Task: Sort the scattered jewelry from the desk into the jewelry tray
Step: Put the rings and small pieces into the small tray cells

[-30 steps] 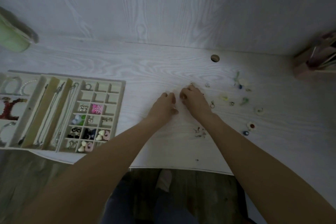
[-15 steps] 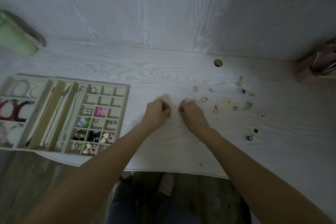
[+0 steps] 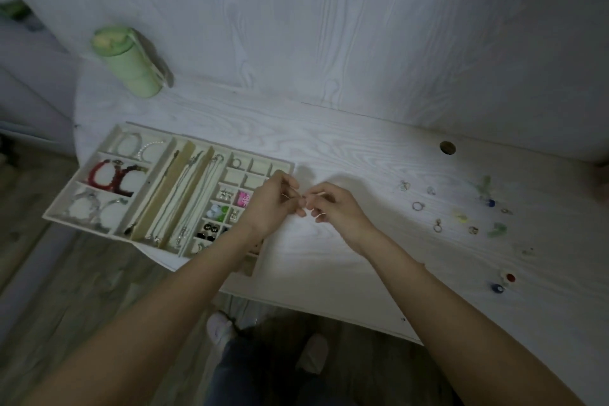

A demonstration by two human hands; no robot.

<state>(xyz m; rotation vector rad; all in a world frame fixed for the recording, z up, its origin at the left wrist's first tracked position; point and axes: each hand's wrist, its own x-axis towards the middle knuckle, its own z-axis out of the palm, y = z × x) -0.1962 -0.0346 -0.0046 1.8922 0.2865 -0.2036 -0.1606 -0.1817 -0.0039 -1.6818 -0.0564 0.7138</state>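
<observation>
White wood-grain desk (image 3: 346, 155) and wall. Cream jewelry tray (image 3: 52, 212) at left of frame, with a dark red bracelet (image 3: 108, 176), pink piece (image 3: 244, 198), green and white beads (image 3: 220, 211), black pieces (image 3: 209, 231). Pale green bottle (image 3: 130, 64) at upper left. Scattered at right: silver rings (image 3: 418, 206), light green bits (image 3: 497, 229), a blue bead (image 3: 497, 288), a red-centred white piece (image 3: 509, 278).

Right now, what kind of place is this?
Probably a home room, at a desk against a wood-grain wall. Signs: a compartmented jewelry tray with necklaces and earrings, loose rings scattered on the desk, a green bottle, wood flooring below.
</observation>
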